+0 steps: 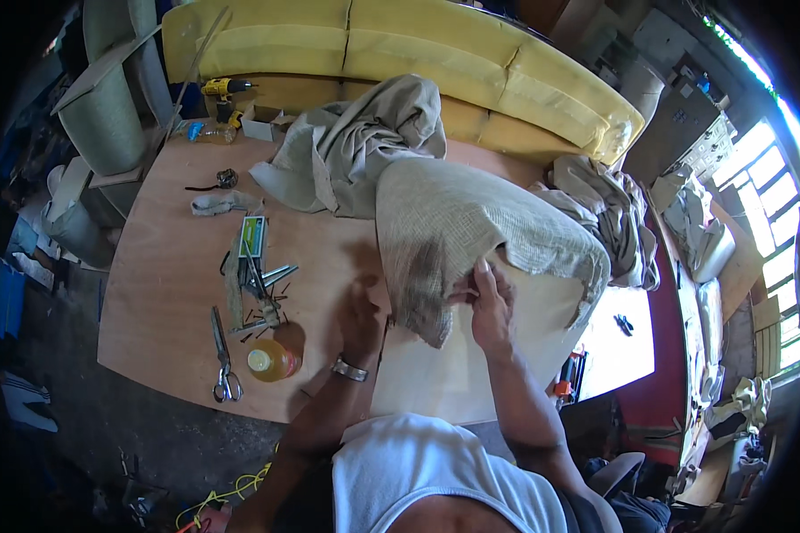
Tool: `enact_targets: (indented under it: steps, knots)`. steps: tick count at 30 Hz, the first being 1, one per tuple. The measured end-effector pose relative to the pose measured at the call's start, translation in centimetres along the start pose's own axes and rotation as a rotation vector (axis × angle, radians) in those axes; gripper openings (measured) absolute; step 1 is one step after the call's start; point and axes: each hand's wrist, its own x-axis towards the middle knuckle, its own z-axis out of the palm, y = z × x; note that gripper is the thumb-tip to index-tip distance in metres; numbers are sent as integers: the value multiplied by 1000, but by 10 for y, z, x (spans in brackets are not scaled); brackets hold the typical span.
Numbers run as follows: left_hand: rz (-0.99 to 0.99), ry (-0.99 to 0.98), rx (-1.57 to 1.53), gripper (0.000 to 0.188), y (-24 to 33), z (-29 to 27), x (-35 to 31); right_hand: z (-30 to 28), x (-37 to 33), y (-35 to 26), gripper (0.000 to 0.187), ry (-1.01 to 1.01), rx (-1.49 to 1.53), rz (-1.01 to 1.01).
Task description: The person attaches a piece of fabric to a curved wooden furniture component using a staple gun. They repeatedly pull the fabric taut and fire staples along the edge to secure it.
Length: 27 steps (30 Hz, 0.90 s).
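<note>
A light beige woven fabric (444, 213) lies over a pale board (427, 377) in front of me, its front edge loose and a darker patch showing at its left. My right hand (492, 311) pinches the fabric's near edge between thumb and fingers. Left of the board, my left hand (362, 324), with a metal watch on its wrist, is held beside the fabric's left edge. Its fingers look stretched out with nothing in them, though they are partly in shadow. More of the cloth is bunched in a grey-beige heap (364, 133) behind.
On the table's left (169, 293) are metal scissors (221, 355), a bottle of yellow liquid (274, 361), a green box (252, 236), staple strips and scattered screws. Farther back are a yellow drill (227, 87) and a yellow foam sofa (418, 44). An orange-black tool (567, 382) lies at right.
</note>
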Motion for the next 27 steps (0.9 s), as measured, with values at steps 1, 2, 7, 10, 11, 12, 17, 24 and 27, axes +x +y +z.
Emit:
enact_targets:
  steps: [1, 2, 7, 10, 11, 12, 17, 24, 27]
  knots:
    - [-1, 31, -42, 59, 0, -6, 11, -4, -1, 1, 53, -45, 98, 131]
    - [-8, 63, -74, 60, 1, -12, 27, -8, 5, 1, 64, -124, 180, 206]
    - [343, -165, -44, 61, 23, 2, 99, -3, 35, -33, 66, -263, 147, 288]
    - [571, -379, 89, 58, 48, 28, 124, 25, 40, -58, 56, -87, -409, 166]
    - [657, -464, 146, 57, 65, 40, 122, 23, 43, -51, 52, -69, -488, 24]
    - [744, -549, 205, 56, 76, 45, 121, 20, 47, -40, 47, -52, -564, -118]
    - [744, -644, 272, 55, 87, 42, 124, 26, 39, -47, 35, -106, -668, -221]
    - [697, -654, 303, 59, 84, 43, 124, 10, 44, -24, 35, -161, -663, -509]
    - [684, -679, 311, 62, 86, 41, 124, -5, 43, 4, 39, -168, -597, -669]
